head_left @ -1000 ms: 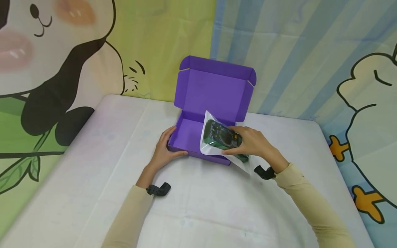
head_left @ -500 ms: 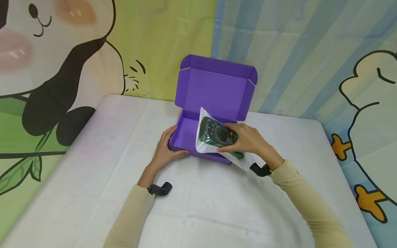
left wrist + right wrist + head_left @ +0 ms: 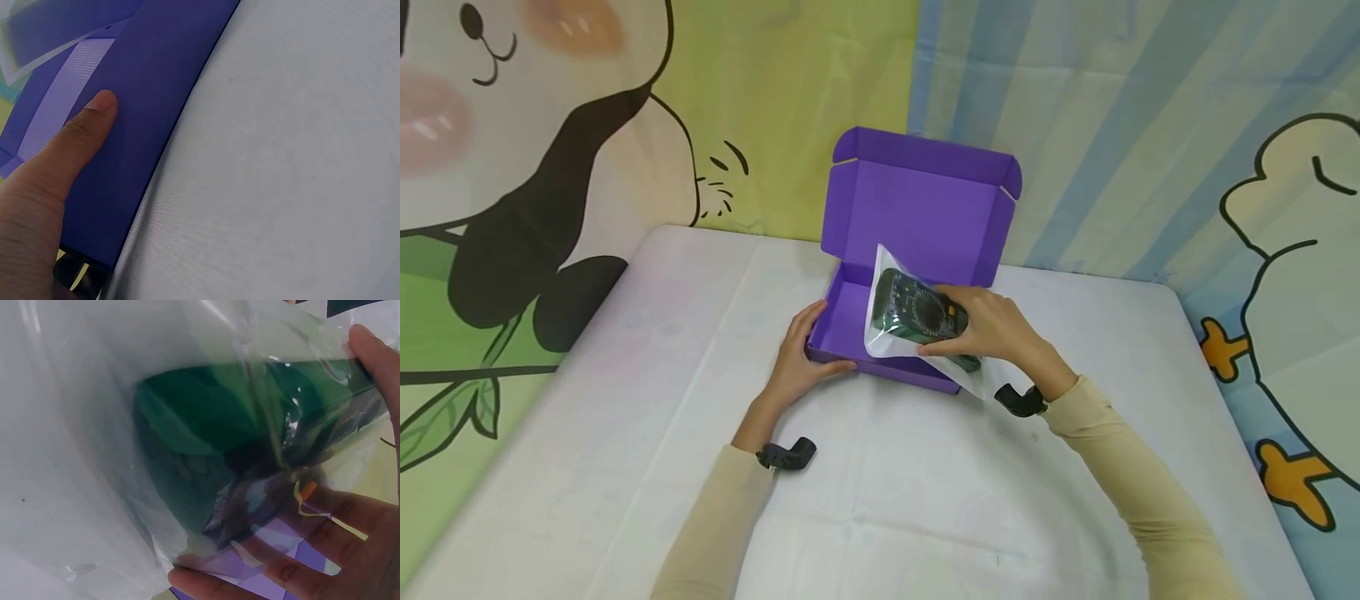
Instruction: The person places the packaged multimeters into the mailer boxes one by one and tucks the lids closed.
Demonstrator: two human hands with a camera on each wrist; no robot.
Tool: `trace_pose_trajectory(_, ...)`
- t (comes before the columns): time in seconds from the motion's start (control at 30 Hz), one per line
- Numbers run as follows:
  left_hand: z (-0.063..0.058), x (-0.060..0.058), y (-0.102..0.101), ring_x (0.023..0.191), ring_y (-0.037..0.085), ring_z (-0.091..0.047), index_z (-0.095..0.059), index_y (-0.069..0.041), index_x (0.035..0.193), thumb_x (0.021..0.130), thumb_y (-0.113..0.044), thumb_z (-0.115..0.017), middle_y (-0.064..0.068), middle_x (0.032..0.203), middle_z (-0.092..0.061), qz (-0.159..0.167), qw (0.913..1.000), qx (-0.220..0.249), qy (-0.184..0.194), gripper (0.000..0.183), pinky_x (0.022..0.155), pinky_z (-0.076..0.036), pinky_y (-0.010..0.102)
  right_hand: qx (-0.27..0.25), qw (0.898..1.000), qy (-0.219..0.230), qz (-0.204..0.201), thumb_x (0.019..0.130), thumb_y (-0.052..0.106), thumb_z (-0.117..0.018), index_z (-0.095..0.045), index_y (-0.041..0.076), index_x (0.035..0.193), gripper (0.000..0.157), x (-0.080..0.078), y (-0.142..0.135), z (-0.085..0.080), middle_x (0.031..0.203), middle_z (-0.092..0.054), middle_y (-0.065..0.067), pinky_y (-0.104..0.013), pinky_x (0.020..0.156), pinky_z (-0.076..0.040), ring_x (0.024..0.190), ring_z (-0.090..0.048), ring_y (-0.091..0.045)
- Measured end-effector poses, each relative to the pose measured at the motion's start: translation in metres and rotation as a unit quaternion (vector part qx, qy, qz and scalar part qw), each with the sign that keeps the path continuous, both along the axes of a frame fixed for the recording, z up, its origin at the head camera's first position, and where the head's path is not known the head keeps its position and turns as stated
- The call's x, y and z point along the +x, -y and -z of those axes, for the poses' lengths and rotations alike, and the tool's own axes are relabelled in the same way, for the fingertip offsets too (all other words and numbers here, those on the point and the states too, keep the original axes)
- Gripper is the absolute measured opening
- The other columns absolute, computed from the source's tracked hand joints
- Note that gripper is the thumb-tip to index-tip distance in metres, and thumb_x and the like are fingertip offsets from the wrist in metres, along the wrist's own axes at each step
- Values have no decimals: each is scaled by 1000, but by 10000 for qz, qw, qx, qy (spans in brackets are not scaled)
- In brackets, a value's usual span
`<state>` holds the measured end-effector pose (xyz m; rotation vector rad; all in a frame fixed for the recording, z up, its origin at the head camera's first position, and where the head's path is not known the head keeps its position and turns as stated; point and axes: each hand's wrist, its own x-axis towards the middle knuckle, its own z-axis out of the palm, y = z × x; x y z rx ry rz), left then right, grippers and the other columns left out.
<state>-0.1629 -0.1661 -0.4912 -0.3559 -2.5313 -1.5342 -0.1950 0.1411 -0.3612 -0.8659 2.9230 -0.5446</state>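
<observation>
An open purple cardboard box (image 3: 853,321) stands on the table with its lid (image 3: 917,221) raised at the back. At its front left corner my left hand (image 3: 796,360) grips the box, and the left wrist view shows the thumb (image 3: 87,128) lying on the front wall. My right hand (image 3: 996,327) grips a dark green multimeter (image 3: 919,310) inside a clear plastic bag (image 3: 877,340), thumb on the near side and fingers over the far side. Bag and meter tilt above the right half of the box and hide part of its inside. In the right wrist view the green casing (image 3: 194,406) shows through the plastic.
The table (image 3: 865,508) has a white cover. Behind it hangs a backdrop (image 3: 820,100) with printed cartoon animals, close to the raised lid. A black wrist camera (image 3: 1021,401) sits on the right wrist, another (image 3: 788,454) on the left.
My right hand has carried the bagged multimeter a little left and away from me, further over the box. My left hand has kept its grip on the box corner.
</observation>
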Motion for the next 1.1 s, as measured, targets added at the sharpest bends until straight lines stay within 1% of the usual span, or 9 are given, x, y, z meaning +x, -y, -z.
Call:
trace_pose_trajectory(0.13,0,0,1,145,30,-26,-30,-20,153,64,-24,-93,4,158,-26,-6,10000,-17,42,109,117,-23,51,-60,10000,21,-15,65,68,-78,-51,10,142,100,-2,3,-1,137,-57,-11,-49,82,-55,117,-59,-29)
trace_pose_trajectory(0.23,0,0,2,145,29,-26,-30,-20,153,65,-24,-93,3,158,-26,-22,10000,-16,54,109,117,-24,50,-181,9998,120,18,65,67,-78,-50,10,143,100,-5,7,-3,138,-56,-11,-49,85,-54,118,-58,-30)
trace_pose_trajectory(0.37,0,0,3,145,29,-26,-30,-20,153,64,-24,-93,4,157,-27,9,10000,3,-26,109,117,-24,50,-372,9989,274,90,66,65,-79,-48,10,144,101,-8,12,-2,141,-53,-11,-51,91,-52,123,-55,-31)
trace_pose_trajectory(0.47,2,-1,3,145,30,-26,-30,-19,153,65,-25,-93,6,157,-27,71,9999,10,-108,109,117,-25,51,-417,9985,326,110,66,66,-79,-46,11,145,102,-10,15,0,143,-52,-11,-52,95,-50,126,-53,-31)
trace_pose_trajectory(0.6,3,-1,2,145,30,-26,-30,-19,153,66,-25,-92,6,157,-27,102,9999,53,-122,108,117,-25,51,-368,9986,351,121,66,67,-78,-47,11,145,102,-11,19,1,143,-52,-11,-52,93,-50,125,-54,-31)
trace_pose_trajectory(0.83,1,0,0,144,28,-27,-30,-18,153,65,-21,-93,5,157,-27,111,9998,89,-128,108,117,-26,49,-374,9982,412,207,66,68,-77,-48,13,145,100,-16,20,4,142,-53,-12,-52,91,-52,122,-55,-32)
trace_pose_trajectory(0.93,0,-1,1,144,28,-27,-29,-19,153,66,-21,-92,5,157,-27,104,9999,63,-120,108,117,-26,48,-437,9976,490,231,67,69,-77,-47,13,145,101,-19,20,5,142,-53,-12,-52,92,-51,123,-54,-33)
trace_pose_trajectory(1.1,1,0,0,145,27,-27,-29,-20,154,65,-21,-92,5,157,-27,93,9999,92,-110,108,117,-25,49,-573,9963,560,309,67,66,-78,-47,12,145,100,-22,23,6,143,-52,-12,-53,96,-49,127,-52,-33)
